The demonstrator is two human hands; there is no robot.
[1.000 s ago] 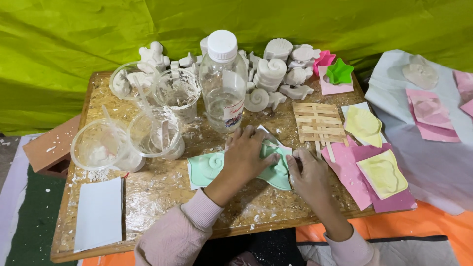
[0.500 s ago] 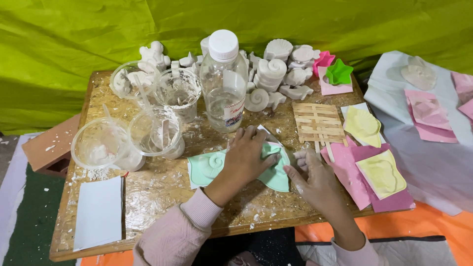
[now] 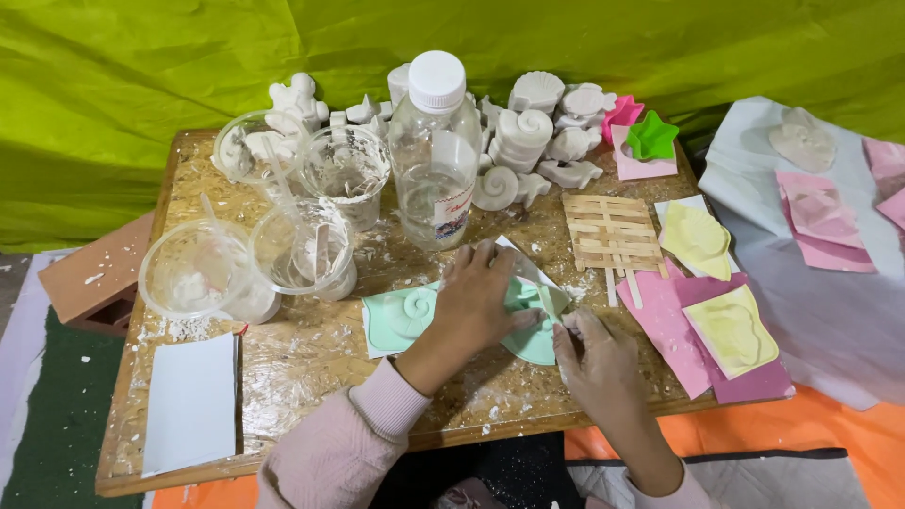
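Fingers of the left hand (image 3: 483, 300) press flat on the mint-green soft silicone mould (image 3: 528, 325) mid-table; the right hand (image 3: 594, 358), at four o'clock, pinches its rim. It looks light and floppy, best gripped at the edges.

Four clear plastic cups (image 3: 306, 247), one bottle (image 3: 435, 151), two yellow moulds (image 3: 731, 330).

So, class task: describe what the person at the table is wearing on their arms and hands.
Both arms are in pale pink, ribbed-knit sleeves; the left sleeve ends in a snug cuff at the wrist. The right sleeve only just shows at the bottom edge of the picture. The left hand and right hand are bare: no gloves, and no rings or watch visible.
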